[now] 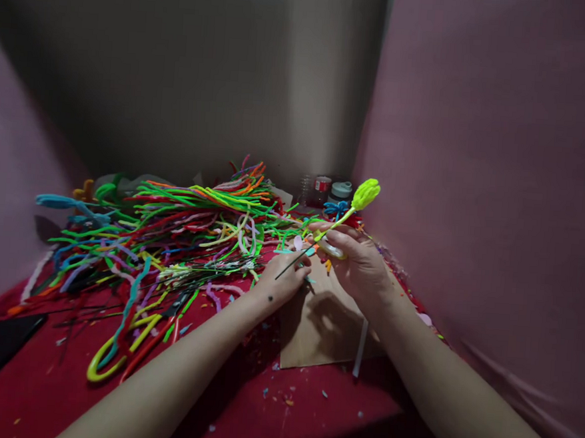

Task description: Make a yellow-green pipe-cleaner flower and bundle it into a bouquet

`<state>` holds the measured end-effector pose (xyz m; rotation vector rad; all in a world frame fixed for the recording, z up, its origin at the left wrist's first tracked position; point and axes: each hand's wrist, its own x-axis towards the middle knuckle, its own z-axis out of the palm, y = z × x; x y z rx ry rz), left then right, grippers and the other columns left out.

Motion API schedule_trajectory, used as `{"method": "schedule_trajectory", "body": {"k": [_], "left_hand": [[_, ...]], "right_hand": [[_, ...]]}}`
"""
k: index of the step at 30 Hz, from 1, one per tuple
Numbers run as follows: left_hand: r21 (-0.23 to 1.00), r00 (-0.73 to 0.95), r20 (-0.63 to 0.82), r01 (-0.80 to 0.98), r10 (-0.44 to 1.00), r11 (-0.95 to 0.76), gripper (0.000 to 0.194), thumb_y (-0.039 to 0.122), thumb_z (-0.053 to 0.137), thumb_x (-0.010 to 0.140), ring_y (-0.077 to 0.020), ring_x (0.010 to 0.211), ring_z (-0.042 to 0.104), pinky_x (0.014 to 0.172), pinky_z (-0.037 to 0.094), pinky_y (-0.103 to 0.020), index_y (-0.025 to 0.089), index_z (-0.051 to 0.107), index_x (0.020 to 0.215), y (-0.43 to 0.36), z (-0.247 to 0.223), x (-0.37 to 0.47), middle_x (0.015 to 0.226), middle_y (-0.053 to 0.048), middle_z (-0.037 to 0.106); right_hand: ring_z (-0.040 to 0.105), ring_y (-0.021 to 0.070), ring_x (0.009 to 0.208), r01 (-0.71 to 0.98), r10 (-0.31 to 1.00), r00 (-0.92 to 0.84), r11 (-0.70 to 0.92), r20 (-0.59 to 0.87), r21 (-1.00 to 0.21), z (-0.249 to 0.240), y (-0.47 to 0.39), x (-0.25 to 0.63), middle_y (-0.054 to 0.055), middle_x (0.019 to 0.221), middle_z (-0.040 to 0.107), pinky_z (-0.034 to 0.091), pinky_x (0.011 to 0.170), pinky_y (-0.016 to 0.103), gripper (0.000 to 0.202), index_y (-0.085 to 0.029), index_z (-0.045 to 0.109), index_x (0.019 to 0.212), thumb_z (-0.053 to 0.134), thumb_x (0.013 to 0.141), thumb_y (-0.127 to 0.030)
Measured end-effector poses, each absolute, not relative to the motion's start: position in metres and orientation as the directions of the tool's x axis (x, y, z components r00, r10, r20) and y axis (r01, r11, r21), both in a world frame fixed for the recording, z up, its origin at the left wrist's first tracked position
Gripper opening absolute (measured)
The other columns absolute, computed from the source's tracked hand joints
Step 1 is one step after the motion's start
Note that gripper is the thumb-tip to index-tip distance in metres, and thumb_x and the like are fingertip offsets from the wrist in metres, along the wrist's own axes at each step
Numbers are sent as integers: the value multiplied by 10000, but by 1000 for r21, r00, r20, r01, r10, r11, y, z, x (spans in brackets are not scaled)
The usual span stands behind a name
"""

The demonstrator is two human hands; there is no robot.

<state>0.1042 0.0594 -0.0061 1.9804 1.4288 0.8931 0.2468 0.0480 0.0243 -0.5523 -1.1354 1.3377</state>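
A yellow-green fuzzy flower (pixel 365 195) on a thin dark stem points up and to the right. Its stem, wrapped in yellow-green near the bloom, is gripped between the fingers of my right hand (pixel 357 260). A clear roundish object (pixel 331 248) shows against that palm. My left hand (pixel 284 276) is lower and to the left, by the bare end of the stem, with its fingers curled; what they hold, if anything, is too small to tell. Both hands are above a brown cardboard sheet (pixel 314 340).
A large heap of colourful fuzzy stems (pixel 197 216) covers the left and back of the red cloth (pixel 239 409). Jars (pixel 341 191) stand at the back. A black flat object (pixel 0 352) lies at the far left. Pink fabric (pixel 490 179) hangs at the right.
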Motion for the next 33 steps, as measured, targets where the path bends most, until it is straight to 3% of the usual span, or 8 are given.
{"method": "schedule_trajectory", "body": {"k": [4, 9, 17, 25, 29, 33], "left_hand": [[685, 201, 232, 661, 952, -306, 98, 237, 603, 728, -188, 720, 599, 654, 421, -267, 216, 672, 662, 70, -12, 114, 695, -25, 671], [649, 174, 244, 702, 954, -294, 104, 216, 589, 703, -184, 679, 588, 656, 413, -274, 210, 676, 647, 73, -12, 97, 648, -20, 660], [694, 52, 338, 661, 940, -286, 185, 270, 538, 705, -173, 685, 590, 618, 423, -253, 165, 690, 710, 83, 9, 86, 688, -30, 673], [737, -212, 439, 641, 873, -215, 251, 307, 554, 711, -101, 471, 470, 451, 355, -211, 131, 670, 847, 89, 52, 31, 608, 3, 618], [620, -138, 374, 773, 917, -136, 230, 296, 571, 700, -126, 496, 520, 466, 381, -217, 127, 705, 780, 92, 40, 11, 558, -7, 637], [520, -35, 290, 845, 956, -126, 236, 298, 582, 735, -167, 634, 620, 580, 452, -236, 164, 734, 856, 99, 20, 21, 653, -12, 699]], "right_hand": [[569, 151, 707, -504, 935, -137, 218, 327, -836, 27, 48, 248, 25, 842, 695, 429, 636, 284, 120, -244, 742, 791, 654, 710, -252], [583, 175, 759, -476, 937, -89, 258, 338, -841, 32, 48, 254, 31, 897, 686, 446, 656, 310, 142, -246, 736, 815, 639, 725, -295], [613, 213, 939, -461, 903, -32, 366, 428, -808, 46, 38, 271, -2, 1059, 659, 477, 796, 385, 140, -305, 701, 845, 582, 777, -332], [611, 201, 941, -512, 889, -83, 349, 450, -785, 45, 34, 267, -15, 1016, 669, 477, 820, 387, 142, -328, 723, 821, 589, 786, -294], [609, 202, 945, -529, 878, -117, 340, 465, -777, 44, 30, 263, -10, 1030, 668, 480, 805, 387, 153, -327, 725, 821, 582, 793, -283], [611, 200, 925, -544, 876, -122, 334, 466, -770, 43, 30, 260, -9, 995, 679, 488, 773, 364, 156, -321, 732, 822, 589, 787, -271]]}}
